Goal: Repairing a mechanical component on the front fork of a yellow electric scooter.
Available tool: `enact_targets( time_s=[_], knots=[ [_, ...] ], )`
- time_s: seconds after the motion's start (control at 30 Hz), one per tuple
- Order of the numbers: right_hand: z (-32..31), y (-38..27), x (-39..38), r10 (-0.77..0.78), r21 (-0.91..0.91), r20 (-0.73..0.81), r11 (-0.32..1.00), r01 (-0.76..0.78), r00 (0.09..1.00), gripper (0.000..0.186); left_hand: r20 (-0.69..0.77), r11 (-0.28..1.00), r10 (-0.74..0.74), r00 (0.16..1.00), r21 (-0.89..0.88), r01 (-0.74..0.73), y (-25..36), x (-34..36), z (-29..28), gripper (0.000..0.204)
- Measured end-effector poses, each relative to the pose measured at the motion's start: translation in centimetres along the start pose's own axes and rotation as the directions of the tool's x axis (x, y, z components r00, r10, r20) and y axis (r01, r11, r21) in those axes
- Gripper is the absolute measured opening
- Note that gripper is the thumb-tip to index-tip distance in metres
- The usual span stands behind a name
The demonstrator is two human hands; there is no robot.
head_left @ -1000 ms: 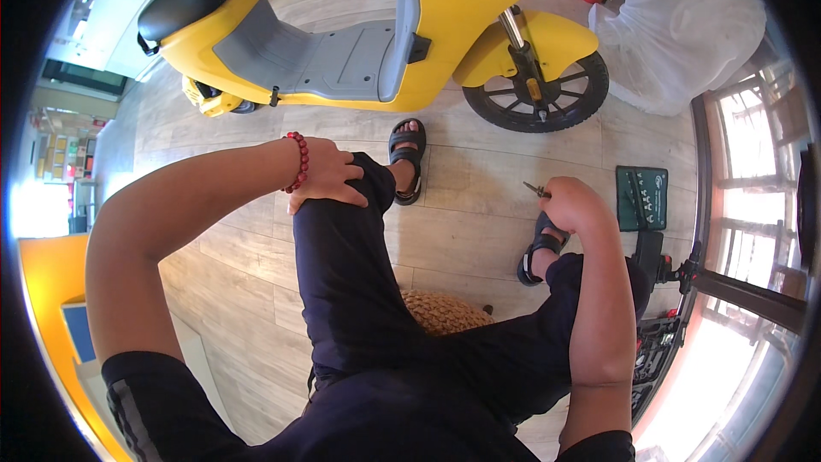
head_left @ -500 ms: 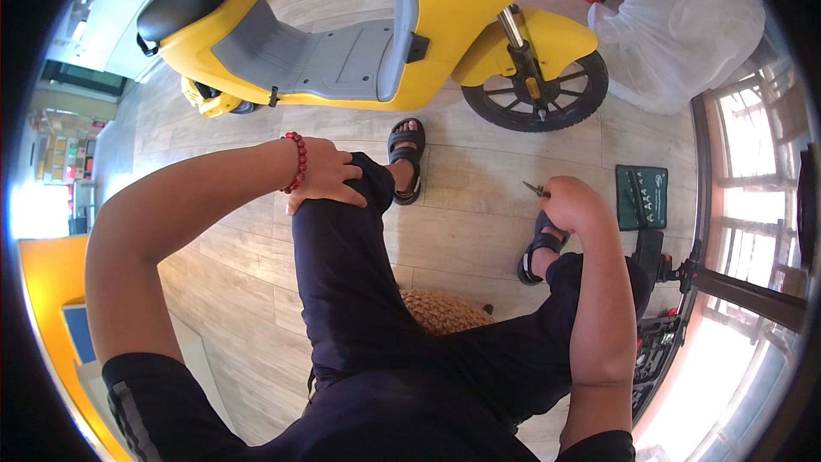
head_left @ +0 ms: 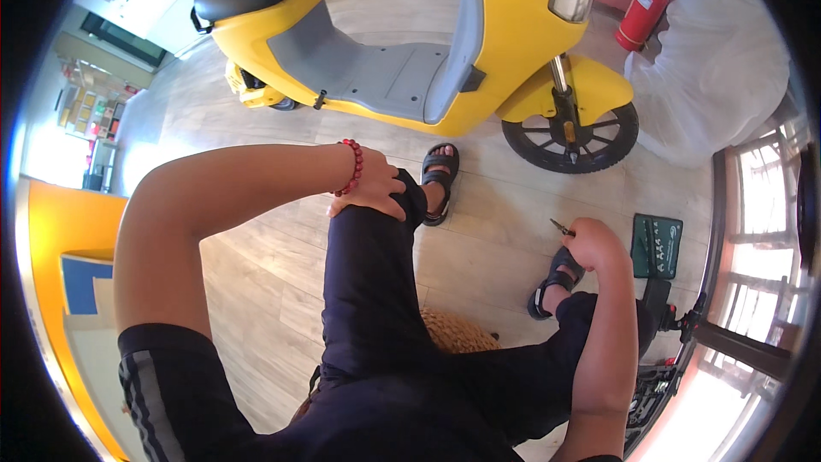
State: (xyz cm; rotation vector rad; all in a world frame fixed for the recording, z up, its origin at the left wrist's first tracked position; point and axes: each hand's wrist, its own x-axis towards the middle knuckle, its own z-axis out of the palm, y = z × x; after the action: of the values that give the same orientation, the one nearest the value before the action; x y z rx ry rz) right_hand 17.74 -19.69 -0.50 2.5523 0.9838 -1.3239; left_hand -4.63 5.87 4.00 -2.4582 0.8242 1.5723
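My left hand (head_left: 374, 191), with a red bead bracelet (head_left: 353, 167) at the wrist, lies palm down on my left knee. Its fingers are spread over the dark trousers (head_left: 372, 282) and hold nothing. Above my right sandal (head_left: 558, 280), my right hand (head_left: 596, 244) is closed around a small dark tool (head_left: 562, 228). Only the tool's thin pointed end sticks out to the left; the fist hides the rest, so its kind is unclear. Close by on the floor, right of that hand, lies a dark green tool pouch (head_left: 657, 245) with pale markings.
A yellow electric scooter (head_left: 522, 43) stands across the floor in front of me. Behind its front wheel are a red fire extinguisher (head_left: 643, 14) and a large white plastic bag (head_left: 714, 77). A black tool case (head_left: 654, 398) sits at lower right. I sit on a woven stool (head_left: 457, 332).
The view has tilted up, so the scooter, floor and pouch appear lower and further right. More of the extinguisher shows. Both hands keep their places and grips.
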Motion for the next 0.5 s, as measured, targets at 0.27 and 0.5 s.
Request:
enact_targets(
  time_s=[0.27, 0.5],
  knots=[
    [0.7, 0.8, 0.9, -0.069, -0.038, -0.053, 0.997, 0.067, 0.996, 0.025, 0.005, 1.000, 0.008, 1.000, 0.003, -0.008, 0.0, 0.0, -0.1, 0.104],
    [0.4, 0.5, 0.5, -0.059, -0.025, -0.041, 0.998, 0.058, 0.997, 0.024, 0.032, 1.000, 0.001, 1.000, -0.027, 0.000, 0.0, 0.0, -0.3, 0.104]
  ],
)
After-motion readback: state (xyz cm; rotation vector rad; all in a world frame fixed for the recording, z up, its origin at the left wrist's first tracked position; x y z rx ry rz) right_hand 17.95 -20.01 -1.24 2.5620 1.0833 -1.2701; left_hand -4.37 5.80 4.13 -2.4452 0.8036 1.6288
